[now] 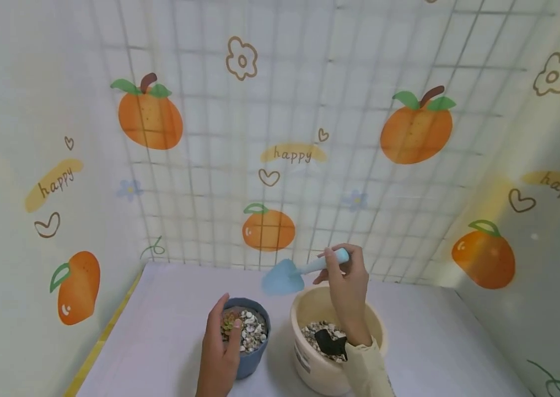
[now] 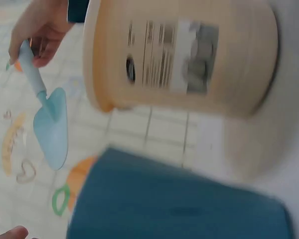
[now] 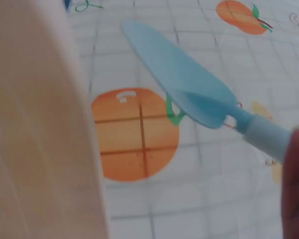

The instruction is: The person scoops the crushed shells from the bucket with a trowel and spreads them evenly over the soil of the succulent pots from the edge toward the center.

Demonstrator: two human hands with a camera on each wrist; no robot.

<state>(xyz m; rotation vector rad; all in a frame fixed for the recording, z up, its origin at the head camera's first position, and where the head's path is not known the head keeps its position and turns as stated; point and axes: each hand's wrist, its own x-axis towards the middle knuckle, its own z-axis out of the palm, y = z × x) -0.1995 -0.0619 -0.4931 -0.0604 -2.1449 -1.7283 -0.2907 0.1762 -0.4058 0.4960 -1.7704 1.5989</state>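
Observation:
My right hand (image 1: pixel 349 286) grips the handle of a light blue trowel (image 1: pixel 284 277), held above the beige bucket (image 1: pixel 294 309). Pale pebbles (image 1: pixel 312 331) lie inside that bucket. The trowel's blade (image 3: pixel 174 69) points left, with no load visible on it. At the left, my left hand (image 1: pixel 220 344) is beside a blue flowerpot (image 1: pixel 249 364), its fingers fairly straight and its thumb over the rim. A small succulent (image 1: pixel 229 324) and pale pebbles (image 1: pixel 254 331) fill the pot's top. Only fingertips (image 2: pixel 15 233) of the left hand show in the left wrist view.
Both containers stand side by side on a white tabletop (image 1: pixel 161 309). Behind it rises a wire grid under a sheet printed with oranges (image 1: pixel 268 230). Yellow tape (image 1: pixel 103 336) runs along the left edge. A black item (image 1: pixel 330 343) sits by the right cuff.

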